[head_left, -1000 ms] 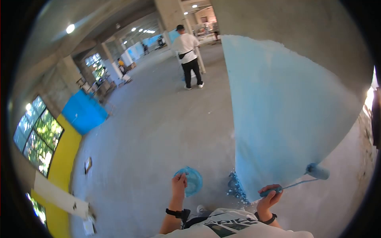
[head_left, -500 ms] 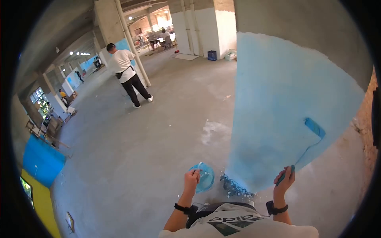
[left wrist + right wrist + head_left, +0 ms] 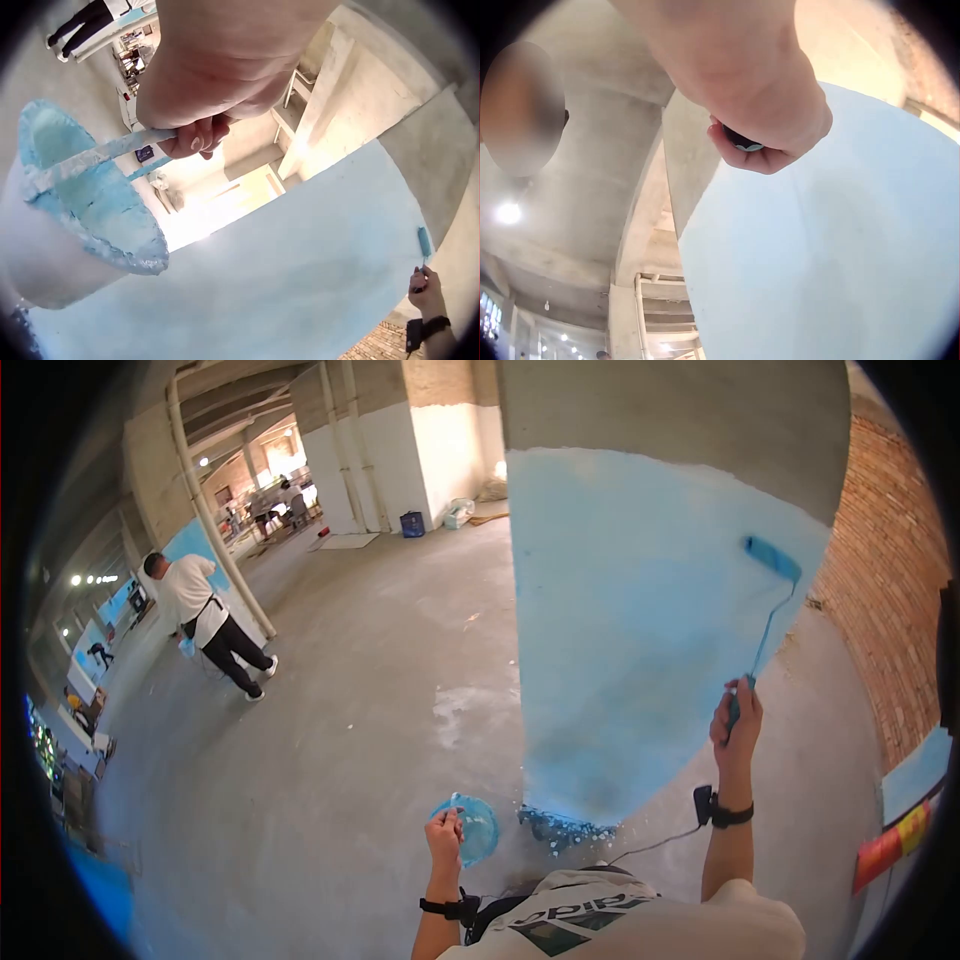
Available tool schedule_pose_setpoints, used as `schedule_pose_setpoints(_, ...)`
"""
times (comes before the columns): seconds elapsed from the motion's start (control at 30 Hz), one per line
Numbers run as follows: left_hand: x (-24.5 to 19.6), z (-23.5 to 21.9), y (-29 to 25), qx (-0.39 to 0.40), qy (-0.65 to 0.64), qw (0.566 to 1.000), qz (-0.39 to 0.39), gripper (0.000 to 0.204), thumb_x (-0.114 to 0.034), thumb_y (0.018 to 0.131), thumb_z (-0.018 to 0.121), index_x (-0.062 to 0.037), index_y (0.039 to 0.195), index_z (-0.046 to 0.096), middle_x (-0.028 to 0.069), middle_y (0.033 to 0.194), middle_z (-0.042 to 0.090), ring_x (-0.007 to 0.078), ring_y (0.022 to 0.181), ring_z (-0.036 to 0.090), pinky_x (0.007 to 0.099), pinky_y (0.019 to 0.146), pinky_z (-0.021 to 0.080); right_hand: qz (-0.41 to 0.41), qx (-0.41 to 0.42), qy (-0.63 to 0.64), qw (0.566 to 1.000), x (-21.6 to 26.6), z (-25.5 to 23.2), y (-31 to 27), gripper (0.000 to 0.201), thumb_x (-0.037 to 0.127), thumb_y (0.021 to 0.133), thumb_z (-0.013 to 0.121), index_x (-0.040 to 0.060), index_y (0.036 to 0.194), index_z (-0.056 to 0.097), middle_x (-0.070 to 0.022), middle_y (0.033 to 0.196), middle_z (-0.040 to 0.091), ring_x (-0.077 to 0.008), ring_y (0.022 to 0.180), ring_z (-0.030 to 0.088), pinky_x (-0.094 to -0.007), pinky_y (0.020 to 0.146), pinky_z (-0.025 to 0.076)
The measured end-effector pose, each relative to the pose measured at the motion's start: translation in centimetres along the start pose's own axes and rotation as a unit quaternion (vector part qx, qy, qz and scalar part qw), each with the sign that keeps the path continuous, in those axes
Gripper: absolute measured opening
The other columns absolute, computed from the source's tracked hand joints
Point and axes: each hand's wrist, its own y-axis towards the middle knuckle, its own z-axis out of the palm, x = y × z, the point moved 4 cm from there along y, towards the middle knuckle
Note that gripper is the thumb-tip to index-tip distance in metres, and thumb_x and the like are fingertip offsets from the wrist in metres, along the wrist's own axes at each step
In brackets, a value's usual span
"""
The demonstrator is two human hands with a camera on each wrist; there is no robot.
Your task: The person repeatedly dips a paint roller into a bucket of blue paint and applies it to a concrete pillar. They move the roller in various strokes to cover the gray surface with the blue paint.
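The left hand (image 3: 445,838) grips the handle of a paint-crusted bucket (image 3: 480,830), which hangs low left of the painted wall. In the left wrist view, fingers curl round the handle strap (image 3: 105,156), and light blue paint coats the bucket's rim (image 3: 142,262). Raised at the right, the right hand (image 3: 736,725) holds the roller's handle (image 3: 735,710). The blue roller (image 3: 773,558) lies against the upper right of the light blue wall (image 3: 640,630). In the right wrist view the right hand (image 3: 757,112) is curled round the dark handle end (image 3: 742,141); the roller head is hidden there.
Another person (image 3: 210,615) in a white top stands at the left by a pipe (image 3: 215,510). Paint-spattered dark material (image 3: 565,830) lies at the wall's foot. A brick wall (image 3: 893,560) rises at the right, with a red and yellow object (image 3: 890,850) below it.
The view has swung right, bringing the brick wall in. The right hand has risen with the roller, which moved from low beside the wall to high on it. The left hand keeps the bucket.
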Motion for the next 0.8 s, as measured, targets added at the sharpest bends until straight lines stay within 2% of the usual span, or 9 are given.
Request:
schedule_pose_setpoints(0.07,0.0,-0.7,0.2,0.003,0.002,1.0,0.01,0.022,-0.015,0.099,0.055,0.0036,0.094,0.067,-0.0032,0.06,0.046,0.0043,0.048,0.038,0.0209,0.043,0.031,-0.036,0.01,-0.023,0.999,2.1,1.1,1.4,0.029,0.035,0.102,0.053,0.007,0.095,0.056,0.0017,0.055,0.04,-0.0068,0.033,0.029,-0.0238,0.03,0.02)
schedule_pose_setpoints(0.17,-0.8,-1.8,0.1,-0.003,0.028,1.0,-0.009,0.022,-0.014,0.099,0.055,0.0033,0.093,0.067,-0.0034,0.059,0.046,0.0042,0.047,0.038,0.0207,0.042,0.031,-0.026,-0.011,-0.046,0.999,4.0,2.4,2.0,0.03,0.036,0.1,0.056,0.0071,0.093,0.057,0.0014,0.057,0.044,-0.0059,0.034,0.032,-0.023,0.03,0.022)
schedule_pose_setpoints(0.23,-1.1,-2.3,0.7,-0.01,0.051,0.999,-0.005,0.021,-0.014,0.098,0.055,0.0029,0.092,0.067,-0.0037,0.059,0.045,0.004,0.047,0.038,0.0206,0.041,0.03,-0.076,-0.034,-0.123,0.989,3.1,2.1,1.8,0.03,0.036,0.098,0.059,0.0073,0.09,0.058,0.0006,0.059,0.048,-0.0058,0.035,0.036,-0.0222,0.031,0.024)
schedule_pose_setpoints(0.3,-1.2,-2.0,1.3,-0.007,0.042,0.999,0.007,0.02,-0.014,0.098,0.055,0.0024,0.092,0.066,-0.0037,0.058,0.044,0.004,0.047,0.038,0.0202,0.04,0.029,-0.075,-0.011,-0.135,0.988,0.4,1.4,0.3,0.029,0.034,0.098,0.059,0.0069,0.088,0.057,-0.0011,0.061,0.051,-0.0067,0.035,0.039,-0.0226,0.031,0.026)
schedule_pose_setpoints(0.37,-1.3,-1.1,1.9,0.015,0.027,0.999,0.01,0.02,-0.014,0.098,0.055,0.0025,0.092,0.065,-0.0035,0.058,0.044,0.0043,0.046,0.037,0.0206,0.04,0.029,0.004,-0.003,-0.095,0.996,-3.2,0.0,-2.0,0.022,0.027,0.098,0.059,0.0056,0.092,0.056,-0.001,0.062,0.051,-0.0066,0.035,0.04,-0.0226,0.03,0.027)
schedule_pose_setpoints(0.47,-1.8,0.4,2.1,0.013,0.025,1.0,0.003,0.02,-0.014,0.099,0.055,0.003,0.093,0.064,-0.003,0.057,0.043,0.0047,0.045,0.036,0.0214,0.04,0.028,0.05,-0.002,-0.097,0.994,-7.1,-1.6,-6.0,0.023,0.027,0.098,0.059,0.005,0.092,0.056,-0.0011,0.061,0.05,-0.0068,0.035,0.039,-0.0226,0.03,0.028)
schedule_pose_setpoints(0.53,-2.5,1.3,2.0,0.011,0.04,0.999,0.005,0.02,-0.014,0.099,0.055,0.0033,0.093,0.063,-0.0028,0.057,0.042,0.005,0.044,0.035,0.0219,0.04,0.028,0.114,-0.013,-0.07,0.991,-9.1,-1.9,-7.8,0.024,0.028,0.099,0.058,0.0047,0.092,0.056,-0.0005,0.06,0.05,-0.0067,0.035,0.039,-0.0223,0.031,0.028)
schedule_pose_setpoints(0.63,-3.2,2.9,2.1,0.045,0.061,0.997,0.018,0.021,-0.015,0.099,0.055,0.0043,0.094,0.063,-0.0027,0.056,0.042,0.0054,0.044,0.034,0.0225,0.04,0.027,0.112,-0.021,-0.081,0.99,-8.5,-1.2,-6.9,0.025,0.028,0.099,0.057,0.0048,0.092,0.056,0.0002,0.06,0.049,-0.0065,0.036,0.04,-0.0223,0.032,0.029)
schedule_pose_setpoints(0.8,-3.4,5.9,2.8,0.087,0.023,0.996,0.022,0.021,-0.013,0.099,0.056,0.0064,0.097,0.063,-0.0032,0.057,0.041,0.006,0.045,0.033,0.024,0.041,0.024,-0.002,0.035,-0.112,0.993,-0.1,3.5,-0.5,0.03,0.031,0.101,0.054,0.0031,0.09,0.054,-0.0021,0.061,0.048,-0.0067,0.037,0.037,-0.0232,0.034,0.028)
